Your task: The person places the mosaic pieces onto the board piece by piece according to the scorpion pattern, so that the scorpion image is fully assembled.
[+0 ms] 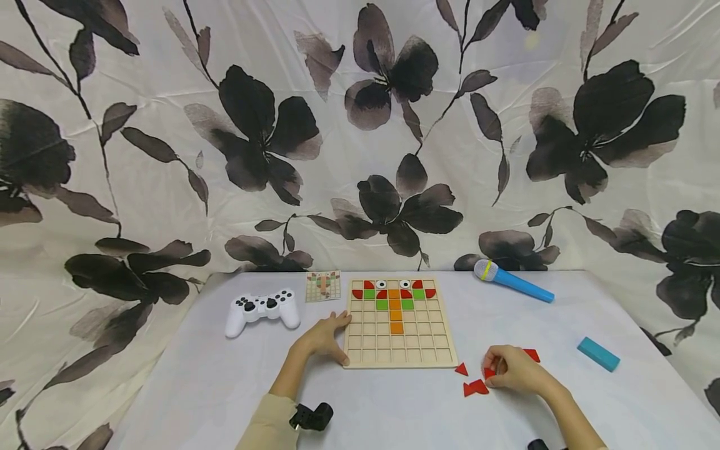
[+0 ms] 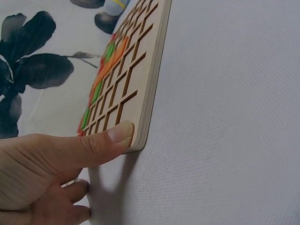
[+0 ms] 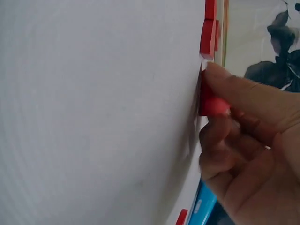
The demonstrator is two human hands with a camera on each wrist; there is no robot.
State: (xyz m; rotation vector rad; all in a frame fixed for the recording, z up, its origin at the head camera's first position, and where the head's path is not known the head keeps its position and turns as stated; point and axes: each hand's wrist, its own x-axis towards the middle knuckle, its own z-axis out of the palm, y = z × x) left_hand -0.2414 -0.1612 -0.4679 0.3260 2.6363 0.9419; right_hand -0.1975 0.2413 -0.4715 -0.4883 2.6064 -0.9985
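A wooden grid board point(image 1: 371, 347) lies mid-table, its upper rows holding red, green and orange pieces and two eye discs in an owl-like pattern. My left hand point(image 1: 323, 337) rests at its left side. The thumb point(image 2: 123, 131) touches the near left corner, while the other fingers reach along the left edge. To the right of the board, my right hand point(image 1: 514, 370) pinches a red piece point(image 3: 212, 99) between thumb and fingers, low over the table. Beside it lie a red triangle point(image 1: 461, 369) and other red pieces point(image 1: 478, 387); another red piece point(image 1: 531, 355) shows behind the hand.
A picture card point(image 1: 323, 287) with a similar pattern lies at the board's far left, next to a white game controller point(image 1: 263, 307). Toward the back right lies a blue toy microphone point(image 1: 517, 284). A teal block point(image 1: 599, 354) sits at the right. Flowered cloth point(image 1: 360, 144) hangs behind the table.
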